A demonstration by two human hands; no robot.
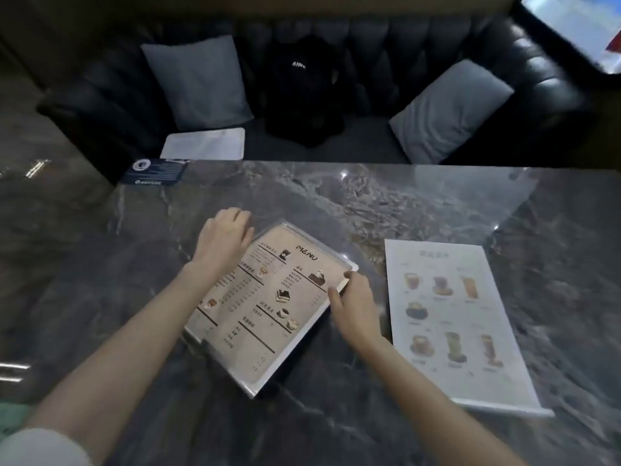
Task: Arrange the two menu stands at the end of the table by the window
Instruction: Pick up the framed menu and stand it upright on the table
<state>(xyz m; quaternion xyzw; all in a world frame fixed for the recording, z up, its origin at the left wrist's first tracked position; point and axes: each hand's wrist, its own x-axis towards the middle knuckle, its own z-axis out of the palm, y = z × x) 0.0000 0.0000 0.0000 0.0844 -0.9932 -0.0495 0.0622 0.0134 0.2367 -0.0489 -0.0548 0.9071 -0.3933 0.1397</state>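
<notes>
a dark grey marble-patterned desk (386,203), glossy with pale veins and small glints of light, fills the near half of the view. on it, near the middle, lies a flat rectangular menu stand (268,307) of clear acrylic with a beige printed sheet headed "menu", turned at a slant so its far corner points away to the right. the left hand (223,243) rests on its far-left corner, fingers curled over the edge; whether they truly grip is hard to tell. the right hand (353,304) is clamped on the right edge near the far-right corner, thumb on top of the sheet and fingers around the rim. to the right, just apart from it, a second menu stand (453,317) lies flat: a longer white sheet with rows of drink pictures under clear plastic, its thicker base strip along the near edge.

at the far-left corner of the desk sits a small dark blue card (154,171) with white print. beyond the desk runs a black tufted leather sofa (420,45). on it are two grey fabric cushions, one to the left (198,82) and one to the right (450,112), a black backpack (305,92) between them, and a white rounded-corner sheet (205,144) lying on the seat. a bright window (578,25) shows at the far right corner.
</notes>
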